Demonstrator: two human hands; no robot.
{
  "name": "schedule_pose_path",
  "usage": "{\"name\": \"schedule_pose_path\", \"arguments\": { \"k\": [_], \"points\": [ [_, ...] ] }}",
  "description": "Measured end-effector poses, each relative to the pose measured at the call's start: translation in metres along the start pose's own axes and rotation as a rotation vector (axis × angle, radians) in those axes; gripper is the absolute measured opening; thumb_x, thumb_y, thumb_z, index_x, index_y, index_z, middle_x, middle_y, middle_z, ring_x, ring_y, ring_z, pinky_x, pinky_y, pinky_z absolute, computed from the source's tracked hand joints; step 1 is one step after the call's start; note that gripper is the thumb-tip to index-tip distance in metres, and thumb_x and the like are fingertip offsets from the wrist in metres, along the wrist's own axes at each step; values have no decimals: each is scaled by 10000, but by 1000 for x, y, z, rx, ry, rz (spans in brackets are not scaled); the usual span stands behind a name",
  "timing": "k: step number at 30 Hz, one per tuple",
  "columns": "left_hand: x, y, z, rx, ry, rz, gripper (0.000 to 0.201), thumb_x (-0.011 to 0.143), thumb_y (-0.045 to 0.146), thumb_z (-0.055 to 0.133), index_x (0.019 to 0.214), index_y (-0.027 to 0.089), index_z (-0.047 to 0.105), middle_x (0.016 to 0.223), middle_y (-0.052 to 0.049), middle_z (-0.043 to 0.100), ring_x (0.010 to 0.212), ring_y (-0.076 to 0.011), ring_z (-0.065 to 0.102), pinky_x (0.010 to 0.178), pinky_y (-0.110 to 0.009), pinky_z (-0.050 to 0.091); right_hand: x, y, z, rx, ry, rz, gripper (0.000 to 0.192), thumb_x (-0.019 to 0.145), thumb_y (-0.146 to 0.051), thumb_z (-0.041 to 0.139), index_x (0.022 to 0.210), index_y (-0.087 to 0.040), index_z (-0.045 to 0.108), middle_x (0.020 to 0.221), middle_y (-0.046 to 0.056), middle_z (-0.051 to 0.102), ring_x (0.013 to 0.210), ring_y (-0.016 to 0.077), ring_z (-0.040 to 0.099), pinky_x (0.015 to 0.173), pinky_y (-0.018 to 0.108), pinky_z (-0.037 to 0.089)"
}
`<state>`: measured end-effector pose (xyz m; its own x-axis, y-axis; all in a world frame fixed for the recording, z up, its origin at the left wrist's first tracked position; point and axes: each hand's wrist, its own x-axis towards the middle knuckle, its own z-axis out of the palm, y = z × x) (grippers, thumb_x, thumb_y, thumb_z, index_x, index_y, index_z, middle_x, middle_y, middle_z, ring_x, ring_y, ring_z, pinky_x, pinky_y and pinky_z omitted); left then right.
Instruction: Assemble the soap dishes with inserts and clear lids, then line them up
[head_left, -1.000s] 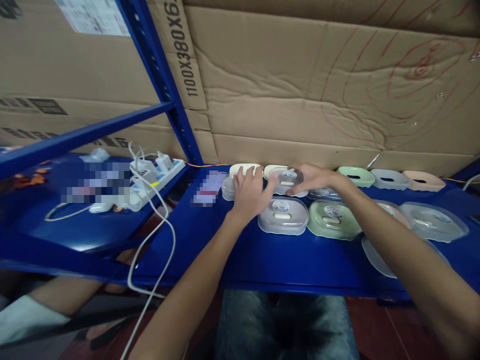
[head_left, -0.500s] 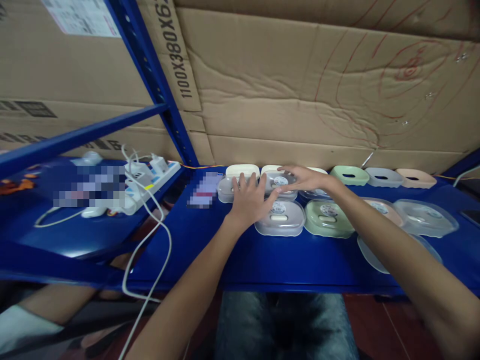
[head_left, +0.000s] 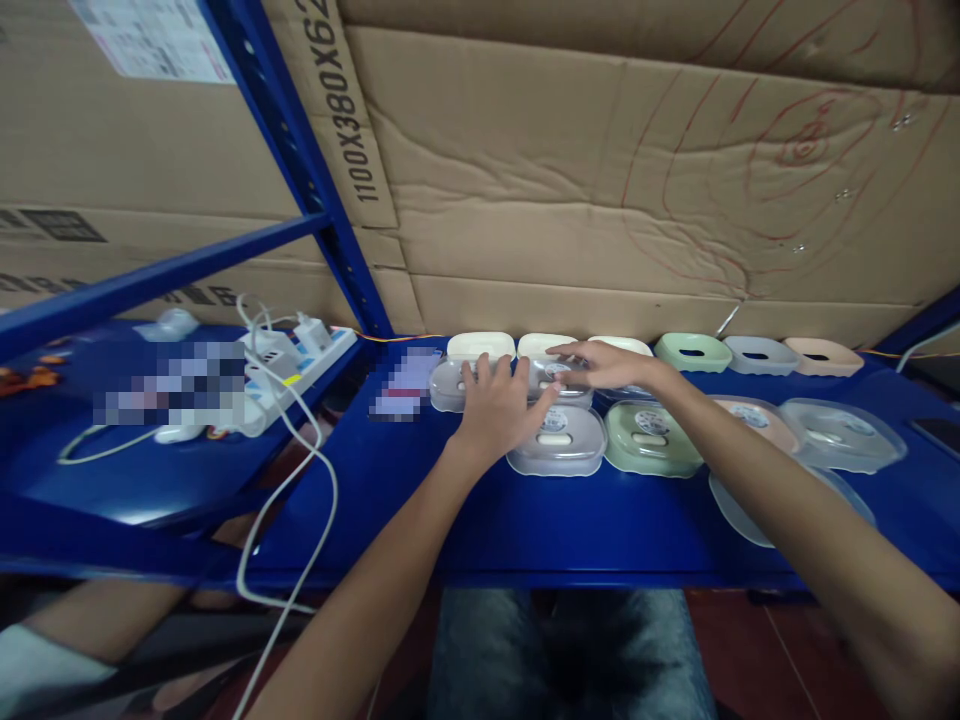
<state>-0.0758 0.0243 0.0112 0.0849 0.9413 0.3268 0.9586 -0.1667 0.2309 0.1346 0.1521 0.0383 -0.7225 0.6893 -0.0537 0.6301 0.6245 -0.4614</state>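
Brown cardboard (head_left: 510, 150) fills the upper half of the frame, creased, marked with red curved lines at upper right. Below it, a blue tabletop (head_left: 570, 530) spans the centre and right. One blue metal upright (head_left: 289, 150) slants through the upper left. At lower left, another person's pale sleeve (head_left: 52, 660) is visible. A white power strip (head_left: 300, 375) with plugs lies on the surface at left, its cable (head_left: 330, 500) looping downward.

Two clear-lidded boxes sit side by side at the centre of the frame: a left box (head_left: 446, 387) and a right box (head_left: 541, 377). Nearer the viewer stand a grey lidded box (head_left: 556, 455) and a green lidded box (head_left: 654, 458).

Left hand (head_left: 495, 408): fingers spread, not closed round anything; the left box lies under the fingertips, partly hidden, and the thumb points to the right box. Right hand (head_left: 611, 368): reaches in from the right, fingers over the right box; whether it grasps the box or merely rests there cannot be told.

Smallest noted: a round label (head_left: 651, 423) on the green lid.
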Motion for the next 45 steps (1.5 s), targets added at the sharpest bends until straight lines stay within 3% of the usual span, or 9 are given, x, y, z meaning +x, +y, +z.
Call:
{"name": "schedule_pose_path", "arguments": {
  "k": [3, 7, 10, 21, 29, 33, 39, 42, 45],
  "points": [
    [-1, 0, 0, 20, -13, 7, 645, 1094, 603, 480, 1530, 151, 628, 1551, -243, 649, 1547, -542, 441, 1297, -761, 261, 0, -4, -2, -51, 31, 3, 640, 1063, -516, 628, 1602, -171, 623, 1619, 171, 646, 1377, 320, 709, 1171, 459, 561],
    [-1, 0, 2, -25, -44, -9, 673, 1091, 623, 484, 1592, 186, 585, 1733, -195, 507, 1676, -568, 246, 1333, -793, 173, 12, 0, -13, -178, 105, 108, 489, 1147, -424, 472, 1515, -202, 704, 1514, 120, 738, 1301, 269, 744, 1106, 376, 575],
    [-2, 0, 5, -66, -46, 8, 652, 1100, 583, 481, 1601, 176, 576, 1766, -171, 475, 1709, -552, 172, 1357, -787, 119, 31, 9, -21, -269, 137, 193, 422, 1128, -356, 509, 1413, -184, 769, 1438, 135, 777, 1334, 308, 723, 1138, 394, 535],
    [-2, -1, 9, -119, -13, 31, 619, 1089, 539, 507, 1590, 182, 575, 1711, -186, 545, 1671, -590, 257, 1322, -849, 95, 78, 27, -15, -432, 11, 467, 373, 941, -396, 833, 1231, -162, 832, 1344, 194, 790, 1277, 341, 730, 1073, 385, 559],
    [-2, 0, 8, -98, -17, 26, 631, 1100, 535, 479, 1580, 138, 580, 1676, -198, 581, 1656, -602, 274, 1325, -841, 120, 68, 20, -7, -452, 51, 502, 362, 1065, -437, 729, 1319, -180, 729, 1390, 115, 728, 1247, 259, 718, 1091, 506, 605],
    [-2, 0, 7, -91, -23, 25, 613, 1101, 517, 476, 1572, 139, 586, 1671, -189, 588, 1658, -594, 275, 1324, -840, 135, 61, 13, -5, -440, 172, 530, 387, 1071, -440, 707, 1347, -169, 726, 1411, 156, 727, 1275, 284, 717, 1113, 500, 589],
    [0, 1, 4, -77, -38, 10, 646, 1120, 538, 446, 1584, 110, 583, 1696, -190, 561, 1661, -588, 275, 1333, -825, 135, 43, 1, -28, -423, 462, 524, 512, 1073, -385, 581, 1487, -89, 637, 1366, 328, 727, 1289, 460, 711, 1104, 552, 554],
    [3, -2, 1, -120, 29, -23, 685, 1118, 549, 455, 1617, 89, 547, 1702, -205, 550, 1684, -548, 260, 1364, -770, 127, 23, 9, -45, -363, 654, 455, 428, 1080, -365, 549, 1411, -117, 658, 1330, 290, 744, 1262, 443, 714, 1123, 577, 539],
    [8, -4, -3, -232, 100, -39, 680, 1109, 539, 480, 1618, 91, 542, 1688, -206, 563, 1697, -482, 276, 1397, -682, 141, 0, 29, -56, -145, 884, 253, 224, 994, -340, 652, 1134, -183, 727, 1140, 184, 795, 1085, 350, 743, 1062, 519, 583]
  ]
}}
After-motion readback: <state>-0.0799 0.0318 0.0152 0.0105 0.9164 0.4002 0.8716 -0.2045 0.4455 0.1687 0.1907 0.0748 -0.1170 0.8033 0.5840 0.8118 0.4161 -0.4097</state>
